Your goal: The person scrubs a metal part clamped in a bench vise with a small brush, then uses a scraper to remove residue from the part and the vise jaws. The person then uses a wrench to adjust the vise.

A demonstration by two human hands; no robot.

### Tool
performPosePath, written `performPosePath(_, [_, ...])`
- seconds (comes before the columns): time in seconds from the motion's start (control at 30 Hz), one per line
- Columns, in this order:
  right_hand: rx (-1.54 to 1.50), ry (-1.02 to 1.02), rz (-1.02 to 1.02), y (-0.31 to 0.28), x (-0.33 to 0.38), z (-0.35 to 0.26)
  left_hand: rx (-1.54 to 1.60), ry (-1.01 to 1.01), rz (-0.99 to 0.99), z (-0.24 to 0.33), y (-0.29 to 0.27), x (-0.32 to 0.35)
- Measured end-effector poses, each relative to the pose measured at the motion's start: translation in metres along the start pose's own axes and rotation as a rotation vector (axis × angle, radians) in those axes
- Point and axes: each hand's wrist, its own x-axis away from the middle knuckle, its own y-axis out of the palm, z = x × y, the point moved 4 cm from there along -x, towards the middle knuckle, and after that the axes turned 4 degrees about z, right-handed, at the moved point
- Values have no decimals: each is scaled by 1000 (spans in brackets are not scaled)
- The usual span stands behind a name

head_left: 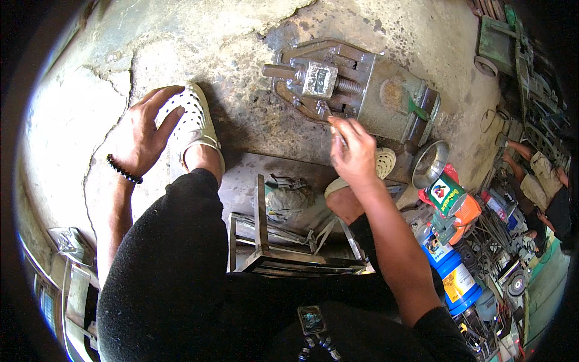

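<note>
A heavy, oily metal machine part (374, 78) lies on the floor, with a threaded screw (348, 86) running into a squared metal block (319, 79). My right hand (353, 148) is at the near edge of this part, fingers pinched together. A thin dark thing seems to stick out from the fingertips toward the metal, too small to name. On top of the part lies a green-handled brush (416, 109). My left hand (142, 123) rests by the toe of my left white clog (192, 114), its thumb and fingers apart and holding nothing.
Between my legs stands a metal frame (262, 256). To the right are a metal bowl (430, 163), a green bag (445, 192), an orange-and-grey tool (461, 217) and blue buckets (458, 283). Farther right, another person (537, 187) is near piled metal parts.
</note>
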Motion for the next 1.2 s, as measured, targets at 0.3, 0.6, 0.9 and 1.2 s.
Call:
performPosePath(0.3, [-145, 18, 80, -11, 4, -3, 12, -50, -22, -1, -3, -1])
performPosePath(0.6, [-125, 21, 6, -33, -4, 11, -17, -54, -22, -2, -5, -1])
performPosePath(0.9, [-65, -97, -138, -47, -11, 27, -15, -71, -32, -1, -4, -2])
performPosePath(1.2, [-215, 96, 3, -42, -7, 51, -19, -77, -59, 0, -1, 0])
